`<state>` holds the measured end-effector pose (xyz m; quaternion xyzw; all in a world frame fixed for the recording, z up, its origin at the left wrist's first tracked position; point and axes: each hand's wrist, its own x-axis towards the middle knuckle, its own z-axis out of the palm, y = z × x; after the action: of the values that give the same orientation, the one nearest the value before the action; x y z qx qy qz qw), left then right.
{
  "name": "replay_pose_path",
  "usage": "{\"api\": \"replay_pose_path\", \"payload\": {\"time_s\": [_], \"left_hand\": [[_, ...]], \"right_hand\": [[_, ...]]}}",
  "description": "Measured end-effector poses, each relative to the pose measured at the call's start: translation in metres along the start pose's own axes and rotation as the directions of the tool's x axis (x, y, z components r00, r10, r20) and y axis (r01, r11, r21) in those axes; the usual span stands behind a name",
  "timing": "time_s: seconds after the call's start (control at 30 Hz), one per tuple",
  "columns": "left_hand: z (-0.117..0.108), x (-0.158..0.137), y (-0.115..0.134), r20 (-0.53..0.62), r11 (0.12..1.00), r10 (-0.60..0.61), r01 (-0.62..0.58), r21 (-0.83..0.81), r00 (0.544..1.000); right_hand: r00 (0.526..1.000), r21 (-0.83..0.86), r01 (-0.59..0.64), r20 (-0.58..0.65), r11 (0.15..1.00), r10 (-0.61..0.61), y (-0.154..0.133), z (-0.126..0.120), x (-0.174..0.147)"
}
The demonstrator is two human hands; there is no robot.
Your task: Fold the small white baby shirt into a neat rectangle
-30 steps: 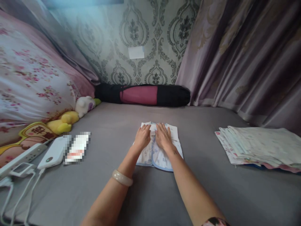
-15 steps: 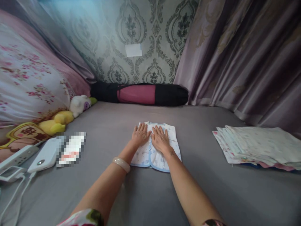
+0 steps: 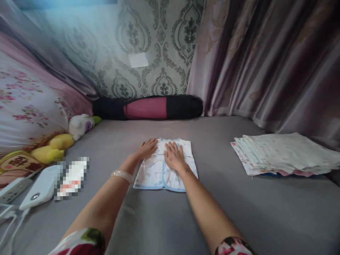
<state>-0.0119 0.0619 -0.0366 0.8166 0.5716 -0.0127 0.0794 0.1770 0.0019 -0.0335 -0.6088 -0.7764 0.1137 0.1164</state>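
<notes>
A small white baby shirt [image 3: 151, 173] with blue trim and a pale blue print lies flat on the grey bed sheet [image 3: 164, 219]. Its neckline faces away from me and the trimmed front edges meet near the middle. My left hand [image 3: 147, 148] lies flat over the upper left edge of the shirt, fingers stretched out. On the upper chest of the shirt rests my right hand [image 3: 174, 156], palm down with the fingers spread. Neither hand grasps the cloth. Parts of the shirt under both hands are hidden.
A stack of folded cloths [image 3: 284, 152] lies to the right. Along the wall sits a black and pink rolled bag [image 3: 146, 107]. At the left are plush toys [image 3: 60, 141], a white power bank [image 3: 42, 187], a power strip [image 3: 14, 189] and a blurred-out item [image 3: 73, 179].
My left hand has slid outward from the shirt's middle to its left edge. My right hand stays on the chest. The whole view has shifted a little to the right.
</notes>
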Motion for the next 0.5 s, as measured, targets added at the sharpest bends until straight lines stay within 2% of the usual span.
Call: {"api": "replay_pose_path", "payload": {"time_s": [0.1,0.2,0.3,0.5], "left_hand": [[-0.008,-0.005,0.023,-0.154,0.995,-0.040,0.054,0.086,0.987],[-0.008,-0.011,0.051,-0.266,0.994,-0.009,0.037,0.101,0.964],[0.001,-0.014,0.067,-0.268,0.995,0.028,-0.003,0.095,0.963],[0.020,-0.014,0.068,-0.246,0.997,0.030,-0.010,0.081,0.969]], "right_hand": [[1.000,0.022,-0.010,-0.028,1.000,0.010,0.000,-0.001,0.000],[0.989,0.006,-0.048,-0.138,0.999,0.048,0.001,-0.002,-0.001],[0.975,-0.028,-0.099,-0.205,0.995,0.091,0.005,-0.002,-0.002],[0.977,-0.063,-0.164,-0.148,0.984,0.154,0.010,0.002,-0.002]]}}
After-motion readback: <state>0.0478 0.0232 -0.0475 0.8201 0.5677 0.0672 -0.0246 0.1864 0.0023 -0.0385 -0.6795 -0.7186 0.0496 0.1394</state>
